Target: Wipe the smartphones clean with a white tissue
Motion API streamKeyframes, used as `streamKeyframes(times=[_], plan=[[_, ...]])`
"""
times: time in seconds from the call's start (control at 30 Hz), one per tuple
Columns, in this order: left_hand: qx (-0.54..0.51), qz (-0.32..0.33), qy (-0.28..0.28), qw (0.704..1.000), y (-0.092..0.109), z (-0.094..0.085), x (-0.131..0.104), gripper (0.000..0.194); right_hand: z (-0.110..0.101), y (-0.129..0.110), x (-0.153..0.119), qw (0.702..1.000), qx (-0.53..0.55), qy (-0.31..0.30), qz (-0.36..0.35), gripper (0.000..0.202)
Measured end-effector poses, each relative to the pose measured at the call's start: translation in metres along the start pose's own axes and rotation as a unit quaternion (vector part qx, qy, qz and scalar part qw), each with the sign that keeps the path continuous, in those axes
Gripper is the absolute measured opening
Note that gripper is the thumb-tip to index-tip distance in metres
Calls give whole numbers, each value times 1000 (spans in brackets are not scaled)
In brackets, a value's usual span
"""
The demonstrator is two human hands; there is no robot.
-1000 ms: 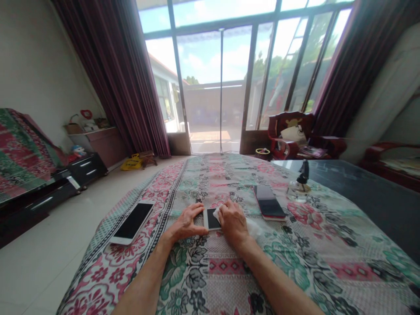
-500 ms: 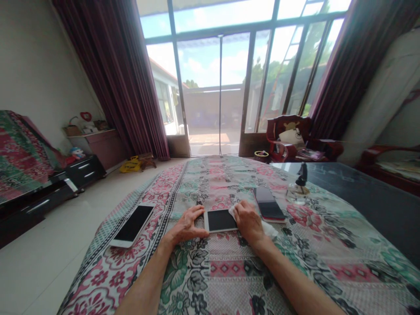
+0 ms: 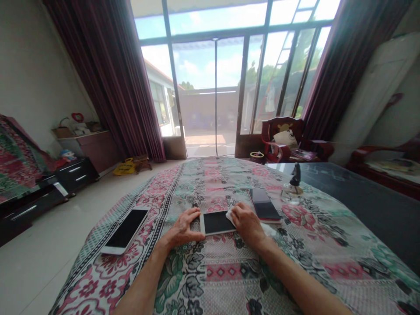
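A white smartphone (image 3: pixel 217 223) with a dark screen lies sideways on the patterned tablecloth (image 3: pixel 226 269). My left hand (image 3: pixel 183 228) grips its left end, thumb at the near corner and fingers at the far one. Bunched in the closed fingers of my right hand (image 3: pixel 246 223) is a white tissue (image 3: pixel 229 215), pressed on the right part of the screen. More of the tissue shows beyond the wrist. Right of that hand lies a dark phone with a red edge (image 3: pixel 265 204). Another white phone (image 3: pixel 126 231) rests to the left, screen up.
A clear bottle with a black pump top (image 3: pixel 295 183) stands at the right of the table. Beyond it is a dark glossy tabletop (image 3: pixel 341 188). A carved wooden chair (image 3: pixel 282 135) stands near the glass doors, and a yellow bag (image 3: pixel 125 166) lies on the floor.
The whole view has shifted a little, so everything sits slightly further left. Both hands stay at the phone, and the tissue remains on the right part of its screen.
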State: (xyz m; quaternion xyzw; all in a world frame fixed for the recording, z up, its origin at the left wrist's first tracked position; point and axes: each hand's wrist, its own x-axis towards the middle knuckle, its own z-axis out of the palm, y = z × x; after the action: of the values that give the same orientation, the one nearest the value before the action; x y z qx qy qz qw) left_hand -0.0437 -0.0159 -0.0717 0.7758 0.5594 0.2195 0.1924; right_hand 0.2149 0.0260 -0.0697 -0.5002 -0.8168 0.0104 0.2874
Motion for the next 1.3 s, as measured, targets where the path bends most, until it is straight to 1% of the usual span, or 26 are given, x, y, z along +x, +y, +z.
streamKeyframes(times=[0.1,0.17,0.43,0.6,0.7,0.77,0.83,0.9,1.07,1.13,1.2,1.3], plan=[[-1,-5,-7,1000,4,-3,-1,72,0,-1,10,1000,2,-6,24,18],[-3,-6,-8,1000,5,-3,-1,71,-2,-1,10,1000,7,-13,24,17],[-5,12,-1,1000,0,0,0,72,-12,1,-15,999,35,-19,-8,19],[-3,2,0,1000,-2,1,-1,74,-18,1,-32,998,55,-31,-29,18],[-1,1,1,1000,-4,2,-1,74,-22,2,-36,997,47,-42,-47,17],[0,7,2,1000,-4,2,-1,74,-23,1,-35,997,33,-47,-47,18],[1,11,5,1000,-3,2,0,73,-22,-5,-31,998,9,-48,-39,19],[3,13,6,1000,-3,2,0,73,-18,-16,-28,998,-12,-49,-45,20],[12,16,-3,1000,-5,2,2,74,0,-54,-24,993,-7,-66,-103,18],[13,16,-1,1000,-6,3,2,74,3,-63,-24,990,5,-76,-120,16],[12,16,2,1000,-6,3,1,73,2,-63,-23,988,16,-79,-129,15],[12,24,-3,1000,-5,1,1,71,-8,-51,-21,991,9,-76,-107,16]])
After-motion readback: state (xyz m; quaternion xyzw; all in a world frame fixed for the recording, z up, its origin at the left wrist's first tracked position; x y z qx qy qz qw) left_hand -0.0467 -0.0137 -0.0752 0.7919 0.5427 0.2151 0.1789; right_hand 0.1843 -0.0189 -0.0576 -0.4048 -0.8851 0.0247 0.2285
